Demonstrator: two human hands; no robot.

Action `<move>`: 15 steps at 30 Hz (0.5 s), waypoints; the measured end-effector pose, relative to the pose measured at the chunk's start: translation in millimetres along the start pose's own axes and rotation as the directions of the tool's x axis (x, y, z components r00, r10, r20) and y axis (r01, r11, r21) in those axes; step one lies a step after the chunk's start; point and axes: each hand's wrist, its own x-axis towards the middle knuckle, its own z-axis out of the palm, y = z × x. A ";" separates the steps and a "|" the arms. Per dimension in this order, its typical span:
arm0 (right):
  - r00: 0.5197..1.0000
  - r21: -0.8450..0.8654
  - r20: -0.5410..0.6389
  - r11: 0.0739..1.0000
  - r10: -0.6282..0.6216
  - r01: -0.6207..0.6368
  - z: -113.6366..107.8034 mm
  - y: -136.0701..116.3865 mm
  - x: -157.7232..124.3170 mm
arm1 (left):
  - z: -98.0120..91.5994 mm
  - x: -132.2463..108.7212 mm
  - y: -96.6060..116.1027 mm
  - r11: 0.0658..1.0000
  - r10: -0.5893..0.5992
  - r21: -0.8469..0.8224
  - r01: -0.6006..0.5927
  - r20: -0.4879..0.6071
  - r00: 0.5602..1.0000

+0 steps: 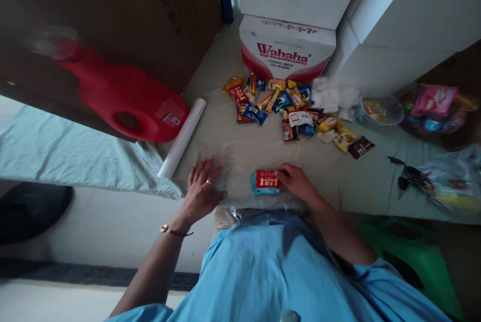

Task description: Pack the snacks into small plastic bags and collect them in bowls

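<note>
My left hand (204, 188) lies with its fingers spread on the left edge of a sheet of clear plastic film (237, 169) at the table's front. On the film lies a red snack packet (267, 180) on top of a light blue packet (263, 192). At its right corner the red packet is pinched between thumb and fingers of my right hand (298, 182). Farther back sits a loose pile of small wrapped snacks (280, 99), with a yellow packet (343, 139) and a dark brown packet (361, 147) at its right end.
A white roll of film (183, 136) lies left, beside a big red jug (131, 101). Behind the pile stands a Wahaha carton (287, 46). To the right are a clear plastic tub (389, 111), a bag of pink packets (434, 100) and scissors-like black handles (403, 174).
</note>
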 end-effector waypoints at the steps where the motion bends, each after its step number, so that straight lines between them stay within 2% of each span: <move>1: 1.000 -0.079 0.000 0.997 -0.005 0.005 2.8 -0.5 3.1 | -1.9 -1.5 2.7 1.000 0.007 0.013 -0.006 -0.026 1.000; 4: 0.995 -0.201 -0.090 0.979 -0.046 0.027 -6.6 0.5 -3.3 | -6.6 -6.8 9.7 0.996 0.072 0.052 -0.067 -0.111 0.991; 6: 0.983 -0.221 -0.095 0.966 -0.156 0.131 -23.8 4.1 -21.4 | -8.3 -10.1 12.0 0.986 0.159 0.065 -0.152 -0.136 0.978; 8: 0.948 -0.241 0.055 0.917 -0.314 0.318 -41.8 11.8 -46.2 | -8.7 -12.6 12.2 0.968 0.251 0.049 -0.247 -0.095 0.963; 10: 0.866 -0.291 0.256 0.820 -0.430 0.493 -52.7 24.9 -70.7 | -7.5 -14.4 11.1 0.951 0.310 0.007 -0.310 -0.007 0.951; 11: 0.831 -0.335 0.320 0.766 -0.454 0.548 -54.0 33.2 -80.6 | -6.0 -15.1 10.2 0.946 0.325 -0.017 -0.324 0.035 0.945; 13: 0.809 -0.446 0.342 0.675 -0.477 0.587 -49.6 51.5 -92.8 | -1.1 -16.2 8.4 0.941 0.337 -0.053 -0.333 0.087 0.938; 15: 0.808 -0.502 0.288 0.637 -0.514 0.584 -40.7 66.1 -94.2 | 6.1 -16.7 6.8 0.936 0.350 -0.070 -0.345 0.087 0.933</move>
